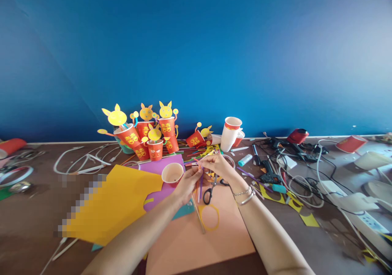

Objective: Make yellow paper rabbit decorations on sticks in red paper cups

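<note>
My left hand [187,183] and my right hand [217,166] meet over the middle of the table. The fingers of both are pinched on thin coloured straws [201,187], purple and orange, whose lower ends hang down. Their exact grip is partly hidden by the fingers. Just below my right hand lies a pair of scissors with black handles [208,195]. An open red paper cup [172,173] stands beside my left hand. Under my hands is a peach paper sheet [196,246], with a yellow paper ring [218,217] and a thin stick [198,215] on it.
Several red cups with yellow cat faces [165,110] stand at the back left. A yellow sheet [122,201] lies on the left. A stack of white cups [230,134] stands near the blue wall. Glue guns [269,172], cables and a power strip [370,222] crowd the right.
</note>
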A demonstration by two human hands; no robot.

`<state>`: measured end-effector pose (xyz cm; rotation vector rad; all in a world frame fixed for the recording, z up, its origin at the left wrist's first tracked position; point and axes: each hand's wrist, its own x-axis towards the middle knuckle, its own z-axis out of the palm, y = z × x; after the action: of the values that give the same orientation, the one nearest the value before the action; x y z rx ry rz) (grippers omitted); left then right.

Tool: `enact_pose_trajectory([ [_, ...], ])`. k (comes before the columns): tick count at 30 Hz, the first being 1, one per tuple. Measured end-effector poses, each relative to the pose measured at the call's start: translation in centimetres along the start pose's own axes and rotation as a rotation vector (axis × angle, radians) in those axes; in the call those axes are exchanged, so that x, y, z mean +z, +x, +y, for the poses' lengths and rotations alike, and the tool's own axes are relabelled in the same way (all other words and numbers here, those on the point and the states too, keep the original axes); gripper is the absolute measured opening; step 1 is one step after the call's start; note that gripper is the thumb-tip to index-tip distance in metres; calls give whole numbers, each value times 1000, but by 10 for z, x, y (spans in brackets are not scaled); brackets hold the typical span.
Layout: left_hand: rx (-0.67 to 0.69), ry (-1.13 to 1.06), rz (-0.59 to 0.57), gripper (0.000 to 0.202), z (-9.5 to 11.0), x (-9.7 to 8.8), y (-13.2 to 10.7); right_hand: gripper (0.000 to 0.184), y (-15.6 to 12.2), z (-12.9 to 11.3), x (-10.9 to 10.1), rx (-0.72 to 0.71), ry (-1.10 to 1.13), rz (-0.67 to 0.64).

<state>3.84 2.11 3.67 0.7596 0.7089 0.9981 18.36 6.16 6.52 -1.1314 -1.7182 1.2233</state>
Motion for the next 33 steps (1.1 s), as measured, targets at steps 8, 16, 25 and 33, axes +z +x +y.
enact_pose_trajectory([
  [8,-98,-59,-30,29,5,1,-3,33,6,11,-4,2,44,16],
  [16,-97,-43,2,24,3,-1,-1,33,5,10,-4,89,64,28],
  [25,-104,-24,42,20,1,-3,1,29,5,8,-1,82,49,60],
  [33,-89,23,40,29,1,0,-1,30,4,7,-1,87,62,47],
])
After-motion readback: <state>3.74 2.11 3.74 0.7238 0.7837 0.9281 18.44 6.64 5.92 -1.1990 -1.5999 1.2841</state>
